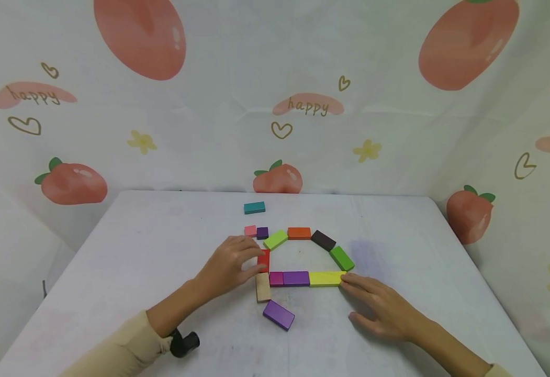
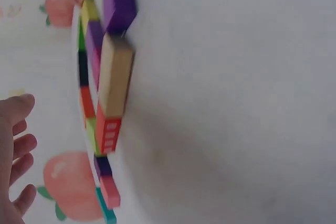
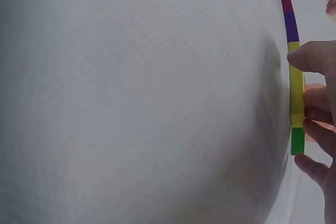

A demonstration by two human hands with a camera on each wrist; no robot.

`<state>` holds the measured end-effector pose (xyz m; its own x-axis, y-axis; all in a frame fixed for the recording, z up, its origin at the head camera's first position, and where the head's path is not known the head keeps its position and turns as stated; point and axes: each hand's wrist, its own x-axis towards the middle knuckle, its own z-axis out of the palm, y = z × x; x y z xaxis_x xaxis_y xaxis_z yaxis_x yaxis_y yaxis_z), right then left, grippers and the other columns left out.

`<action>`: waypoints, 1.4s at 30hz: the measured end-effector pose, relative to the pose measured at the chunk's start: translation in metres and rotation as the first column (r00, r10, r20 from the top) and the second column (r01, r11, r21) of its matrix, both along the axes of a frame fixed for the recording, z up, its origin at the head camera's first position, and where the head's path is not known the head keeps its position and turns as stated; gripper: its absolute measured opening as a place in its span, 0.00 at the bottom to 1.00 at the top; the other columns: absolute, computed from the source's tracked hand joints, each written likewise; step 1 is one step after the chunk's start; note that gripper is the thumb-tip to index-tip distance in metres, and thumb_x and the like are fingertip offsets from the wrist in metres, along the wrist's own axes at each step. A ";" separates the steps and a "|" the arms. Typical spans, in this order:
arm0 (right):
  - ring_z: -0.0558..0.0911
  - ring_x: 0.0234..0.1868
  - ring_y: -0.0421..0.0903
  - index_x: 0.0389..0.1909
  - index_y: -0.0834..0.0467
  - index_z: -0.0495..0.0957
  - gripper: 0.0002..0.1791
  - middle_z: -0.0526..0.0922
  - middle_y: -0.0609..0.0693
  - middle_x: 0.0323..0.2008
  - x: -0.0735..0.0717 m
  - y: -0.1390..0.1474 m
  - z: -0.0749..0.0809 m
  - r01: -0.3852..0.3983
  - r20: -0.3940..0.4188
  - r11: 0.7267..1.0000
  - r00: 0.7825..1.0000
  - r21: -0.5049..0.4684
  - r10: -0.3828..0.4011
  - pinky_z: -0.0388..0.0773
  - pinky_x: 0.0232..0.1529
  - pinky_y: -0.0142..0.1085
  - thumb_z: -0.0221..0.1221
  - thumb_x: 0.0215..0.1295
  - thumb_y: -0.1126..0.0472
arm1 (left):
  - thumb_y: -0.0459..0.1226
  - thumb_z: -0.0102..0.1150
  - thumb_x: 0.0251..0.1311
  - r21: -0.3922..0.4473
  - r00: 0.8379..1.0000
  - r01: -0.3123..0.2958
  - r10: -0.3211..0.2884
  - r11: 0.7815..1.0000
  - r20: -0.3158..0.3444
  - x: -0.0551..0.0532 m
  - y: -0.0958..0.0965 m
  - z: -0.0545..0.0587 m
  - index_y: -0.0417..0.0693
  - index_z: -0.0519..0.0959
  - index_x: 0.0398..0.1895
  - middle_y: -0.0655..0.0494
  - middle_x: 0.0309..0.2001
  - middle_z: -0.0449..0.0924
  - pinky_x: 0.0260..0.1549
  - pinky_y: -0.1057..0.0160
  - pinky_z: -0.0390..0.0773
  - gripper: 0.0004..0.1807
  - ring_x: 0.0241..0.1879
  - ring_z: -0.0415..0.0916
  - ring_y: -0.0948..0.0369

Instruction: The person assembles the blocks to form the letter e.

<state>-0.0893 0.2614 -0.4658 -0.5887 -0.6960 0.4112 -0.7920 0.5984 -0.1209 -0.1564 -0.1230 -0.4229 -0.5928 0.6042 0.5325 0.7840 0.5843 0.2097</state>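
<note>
Yellow block (image 1: pixel 326 279) lies flat on the white surface (image 1: pixel 397 225), forming the right end of a straight row with the violet block (image 1: pixel 295 278) and magenta block (image 1: pixel 276 278). Right hand (image 1: pixel 385 309): straight fingertips at the yellow block's right end, thumb apart in the head view; grip slack, not clasping. Right wrist view puts the thumb across the yellow block's edge; contact there cannot be told.

Left hand (image 1: pixel 232 262): fingers loosely bent, grip released. Head view has its fingertips overlapping the red block (image 1: pixel 265 261); left wrist view shows a clear gap between hand and blocks — nothing held.

Red block abuts the plain wood block (image 1: pixel 262 287) end to end. Loop runs on from red through lime block (image 1: pixel 275 239), orange block (image 1: pixel 299 233), black block (image 1: pixel 323 240) and green block (image 1: pixel 342 258) to yellow.

Outside the loop: pink block (image 1: pixel 250 231) beside dark purple block (image 1: pixel 262 233), teal block (image 1: pixel 254 208) farther back, large purple block (image 1: pixel 278 314) slanted near the wood block's front end.

Left wrist view only: pale squares (image 2: pixel 109 134) on the red block's side face. Head view only: black device (image 1: pixel 183 343) at the left wrist.
</note>
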 end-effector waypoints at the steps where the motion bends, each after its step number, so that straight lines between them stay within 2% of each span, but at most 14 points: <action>1: 0.78 0.60 0.49 0.63 0.58 0.76 0.32 0.75 0.51 0.64 0.000 0.000 -0.001 -0.004 -0.003 1.000 1.000 -0.006 0.004 0.74 0.60 0.36 0.68 0.59 0.48 | 0.40 0.79 0.47 0.013 1.000 -0.029 0.029 0.999 0.010 -0.007 -0.001 0.001 0.46 0.88 0.41 0.56 0.40 0.87 0.49 0.55 0.81 0.17 0.47 0.81 0.57; 5: 0.78 0.60 0.49 0.63 0.59 0.77 0.31 0.75 0.51 0.64 -0.001 0.001 -0.002 -0.020 -0.013 1.000 1.000 -0.024 0.020 0.63 0.67 0.27 0.66 0.62 0.47 | 0.36 0.78 0.48 0.057 0.990 -0.132 0.128 0.990 0.060 -0.034 -0.006 0.003 0.43 0.87 0.44 0.52 0.40 0.87 0.46 0.53 0.83 0.18 0.45 0.83 0.54; 7: 0.78 0.60 0.49 0.63 0.59 0.77 0.31 0.75 0.51 0.64 -0.001 0.001 -0.003 -0.018 -0.013 1.000 1.000 -0.019 0.018 0.68 0.64 0.30 0.66 0.62 0.47 | 0.37 0.77 0.50 0.058 0.979 -0.191 0.185 0.980 0.087 -0.047 -0.009 0.002 0.42 0.87 0.45 0.50 0.41 0.88 0.46 0.52 0.83 0.18 0.46 0.83 0.53; 10: 0.78 0.60 0.49 0.63 0.59 0.77 0.32 0.75 0.51 0.64 0.000 0.001 -0.002 -0.009 -0.002 1.000 1.000 -0.007 0.009 0.78 0.56 0.40 0.68 0.60 0.48 | 0.38 0.74 0.55 0.041 0.949 -0.283 0.274 0.958 0.159 -0.065 -0.014 -0.002 0.41 0.85 0.49 0.47 0.45 0.87 0.49 0.50 0.82 0.19 0.50 0.82 0.50; 13: 0.78 0.60 0.48 0.63 0.59 0.77 0.33 0.75 0.51 0.64 -0.001 0.000 0.000 0.000 0.012 1.000 1.000 0.003 0.000 0.81 0.50 0.48 0.69 0.57 0.50 | 0.39 0.71 0.58 0.026 0.903 -0.362 0.343 0.932 0.259 -0.081 -0.017 -0.005 0.40 0.82 0.56 0.44 0.51 0.84 0.53 0.48 0.79 0.23 0.55 0.79 0.47; 18: 0.77 0.61 0.48 0.63 0.58 0.77 0.32 0.76 0.51 0.64 -0.001 0.000 0.001 0.003 0.009 1.000 1.000 0.003 -0.003 0.80 0.52 0.45 0.69 0.58 0.50 | 0.41 0.68 0.61 0.010 0.816 -0.440 0.396 0.898 0.422 -0.098 -0.015 -0.008 0.41 0.74 0.66 0.41 0.59 0.79 0.58 0.45 0.74 0.30 0.61 0.74 0.44; 22: 0.78 0.61 0.49 0.62 0.59 0.77 0.32 0.76 0.51 0.64 -0.002 -0.001 0.001 -0.004 0.012 1.000 1.000 -0.002 0.004 0.80 0.52 0.46 0.69 0.58 0.50 | 0.41 0.66 0.63 -0.009 0.748 -0.484 0.420 0.875 0.514 -0.107 -0.012 -0.010 0.42 0.70 0.70 0.41 0.63 0.76 0.61 0.45 0.71 0.32 0.64 0.71 0.44; 24: 0.78 0.61 0.49 0.62 0.59 0.77 0.32 0.76 0.51 0.64 -0.002 -0.001 0.001 -0.004 0.017 1.000 1.000 -0.002 0.004 0.81 0.51 0.48 0.69 0.58 0.50 | 0.41 0.65 0.64 -0.018 0.721 -0.498 0.426 0.867 0.547 -0.111 -0.011 -0.012 0.43 0.69 0.71 0.42 0.64 0.75 0.62 0.45 0.70 0.33 0.65 0.69 0.44; 28: 0.78 0.60 0.49 0.63 0.59 0.77 0.32 0.76 0.51 0.64 -0.002 0.000 0.001 -0.009 0.008 1.000 1.000 -0.008 0.009 0.80 0.51 0.47 0.69 0.58 0.50 | 0.41 0.63 0.65 -0.042 0.680 -0.525 0.448 0.850 0.581 -0.118 -0.009 -0.015 0.44 0.68 0.72 0.42 0.64 0.74 0.64 0.44 0.68 0.32 0.67 0.67 0.44; 32: 0.78 0.60 0.49 0.63 0.59 0.77 0.32 0.76 0.51 0.64 -0.002 0.001 0.001 -0.017 -0.003 1.000 1.000 -0.019 0.017 0.75 0.59 0.36 0.68 0.60 0.49 | 0.40 0.62 0.66 -0.060 0.655 -0.537 0.461 0.842 0.598 -0.124 -0.008 -0.019 0.44 0.69 0.71 0.43 0.64 0.74 0.65 0.44 0.67 0.31 0.67 0.67 0.44; 35: 0.78 0.61 0.49 0.63 0.59 0.77 0.32 0.76 0.51 0.64 -0.002 0.001 0.001 -0.019 -0.001 1.000 1.000 -0.021 0.019 0.70 0.63 0.32 0.67 0.60 0.49 | 0.38 0.62 0.66 -0.058 0.645 -0.535 0.452 0.843 0.616 -0.127 -0.006 -0.021 0.44 0.69 0.71 0.43 0.65 0.74 0.66 0.44 0.65 0.30 0.68 0.65 0.44; 39: 0.78 0.61 0.49 0.63 0.59 0.77 0.32 0.76 0.51 0.64 -0.002 0.000 0.002 -0.010 0.005 1.000 1.000 -0.006 0.010 0.77 0.56 0.40 0.68 0.60 0.49 | 0.36 0.62 0.66 -0.049 0.640 -0.532 0.439 0.846 0.631 -0.128 -0.003 -0.024 0.45 0.70 0.70 0.44 0.67 0.72 0.67 0.45 0.65 0.29 0.69 0.64 0.45; 42: 0.78 0.60 0.49 0.63 0.59 0.77 0.32 0.76 0.51 0.64 -0.002 0.000 0.002 -0.004 0.009 1.000 1.000 0.004 0.004 0.81 0.51 0.47 0.68 0.59 0.50 | 0.35 0.63 0.65 -0.043 0.648 -0.531 0.438 0.846 0.623 -0.129 -0.001 -0.025 0.44 0.70 0.70 0.44 0.66 0.74 0.66 0.46 0.65 0.29 0.68 0.65 0.45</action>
